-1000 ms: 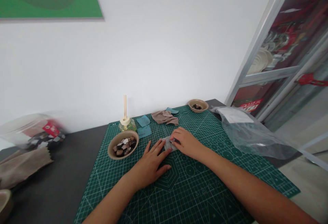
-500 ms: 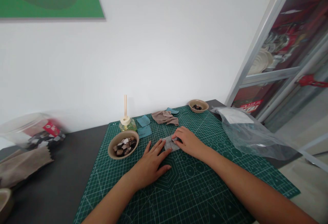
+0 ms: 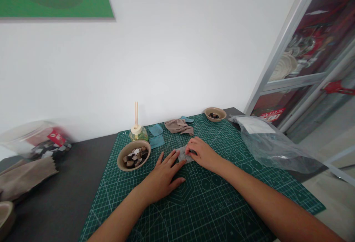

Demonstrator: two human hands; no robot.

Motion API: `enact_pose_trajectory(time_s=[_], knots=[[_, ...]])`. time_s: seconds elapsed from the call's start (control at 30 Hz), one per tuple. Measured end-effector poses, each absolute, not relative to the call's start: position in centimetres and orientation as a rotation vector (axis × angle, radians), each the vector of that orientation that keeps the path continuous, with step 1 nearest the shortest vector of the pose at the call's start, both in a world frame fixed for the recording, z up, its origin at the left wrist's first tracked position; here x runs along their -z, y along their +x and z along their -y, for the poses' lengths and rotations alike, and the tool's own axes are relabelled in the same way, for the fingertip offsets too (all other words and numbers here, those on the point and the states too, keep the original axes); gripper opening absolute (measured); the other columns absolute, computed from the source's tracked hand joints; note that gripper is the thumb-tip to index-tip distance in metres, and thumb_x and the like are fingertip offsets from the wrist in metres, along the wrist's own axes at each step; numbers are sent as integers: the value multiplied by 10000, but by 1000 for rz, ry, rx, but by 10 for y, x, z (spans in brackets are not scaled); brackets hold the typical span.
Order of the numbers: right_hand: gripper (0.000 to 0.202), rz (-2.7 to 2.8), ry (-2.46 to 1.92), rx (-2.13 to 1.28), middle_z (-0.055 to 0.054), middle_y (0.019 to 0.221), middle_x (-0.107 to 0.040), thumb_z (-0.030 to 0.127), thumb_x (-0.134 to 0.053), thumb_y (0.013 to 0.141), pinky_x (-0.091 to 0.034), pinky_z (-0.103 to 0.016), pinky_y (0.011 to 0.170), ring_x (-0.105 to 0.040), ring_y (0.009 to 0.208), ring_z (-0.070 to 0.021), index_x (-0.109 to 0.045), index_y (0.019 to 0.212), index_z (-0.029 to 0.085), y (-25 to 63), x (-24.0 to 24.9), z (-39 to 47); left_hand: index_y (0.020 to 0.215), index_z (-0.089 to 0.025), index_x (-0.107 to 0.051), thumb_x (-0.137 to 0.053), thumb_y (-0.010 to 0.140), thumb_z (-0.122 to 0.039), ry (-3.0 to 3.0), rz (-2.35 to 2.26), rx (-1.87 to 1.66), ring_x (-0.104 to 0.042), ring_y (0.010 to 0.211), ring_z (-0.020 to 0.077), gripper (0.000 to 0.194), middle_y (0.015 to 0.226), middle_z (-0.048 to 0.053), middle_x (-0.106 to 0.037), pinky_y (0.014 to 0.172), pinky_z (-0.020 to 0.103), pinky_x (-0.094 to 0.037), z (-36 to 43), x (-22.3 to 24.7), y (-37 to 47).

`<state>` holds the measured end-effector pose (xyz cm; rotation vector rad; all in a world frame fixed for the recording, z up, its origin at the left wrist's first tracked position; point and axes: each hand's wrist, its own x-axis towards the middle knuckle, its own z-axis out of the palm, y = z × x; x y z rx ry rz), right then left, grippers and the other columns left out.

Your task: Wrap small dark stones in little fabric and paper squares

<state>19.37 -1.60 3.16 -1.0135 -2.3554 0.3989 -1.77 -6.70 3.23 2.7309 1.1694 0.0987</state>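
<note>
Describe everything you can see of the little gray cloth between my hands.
The gray cloth is a small, pale gray piece, thin and woven-looking, with faint lines across it. It lies roughly flat on the green mat, nearer you than the crumpled brown cloth. Fingertips of your left hand rest at its left side; the bent fingers of your right hand are at its right side and hide part of it, so its full outline can't be seen.

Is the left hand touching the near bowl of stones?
Apart. The head view shows it plainly: a strip of green cutting mat is visible between the left hand and the bowl.
</note>
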Motion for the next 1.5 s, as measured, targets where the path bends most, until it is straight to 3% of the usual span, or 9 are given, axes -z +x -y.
enact_pose_trajectory(time_s=[0.17, 0.5, 0.63, 0.83, 1.1, 1.3, 1.5], knots=[[190, 2312, -971, -480, -37, 890, -585, 34, -602, 775, -435, -312, 793, -520, 891, -180, -576, 906, 170, 187, -27, 15, 1423, -275, -318, -478, 943, -385, 2743, -1169, -106, -125, 1407, 270, 518, 1531, 91, -184, 1094, 580, -116, 65, -30, -18], [129, 2412, -1042, -313, -66, 903, -595, 57, -594, 785, -433, -358, 827, -516, 919, -211, -626, 860, 157, 201, -34, 13, 1423, -269, -323, -475, 945, -388, 2749, -1169, -91, -135, 1406, 272, 516, 1528, 97, -197, 1090, 581, -134, 67, -30, -19], [195, 2400, -967, -381, -55, 932, -595, 38, -566, 792, -441, -338, 839, -532, 922, -190, -623, 923, 171, 192, -30, 14, 1413, -278, -339, -487, 939, -386, 2751, -1166, -121, -140, 1405, 270, 508, 1530, 86, -195, 1093, 574, -132, 67, -29, -19], [115, 2422, -972, -433, -42, 864, -597, 52, -582, 795, -449, -302, 790, -556, 850, -174, -618, 810, 160, 196, -32, 10, 1419, -273, -330, -485, 940, -379, 2738, -1166, -104, -137, 1405, 274, 514, 1527, 96, -198, 1092, 578, -126, 67, -31, -18], [157, 2373, -942, -529, -38, 886, -603, 22, -572, 792, -449, -271, 767, -561, 837, -154, -621, 861, 154, 194, -33, 13, 1425, -277, -317, -472, 946, -381, 2751, -1167, -105, -132, 1406, 272, 514, 1532, 85, -185, 1095, 576, -127, 67, -31, -18], [134, 2362, -1033, -484, -29, 837, -595, 46, -602, 780, -445, -300, 779, -548, 831, -170, -627, 845, 160, 202, -35, 11, 1425, -267, -319, -469, 947, -385, 2744, -1177, -62, -130, 1406, 270, 514, 1528, 100, -193, 1090, 580, -133, 66, -32, -17], [146, 2397, -928, -464, -56, 916, -600, 44, -588, 797, -450, -309, 828, -548, 901, -178, -625, 884, 155, 192, -31, 13, 1427, -271, -311, -467, 947, -389, 2756, -1173, -86, -114, 1410, 265, 518, 1536, 80, -168, 1094, 578, -125, 66, -30, -18]])
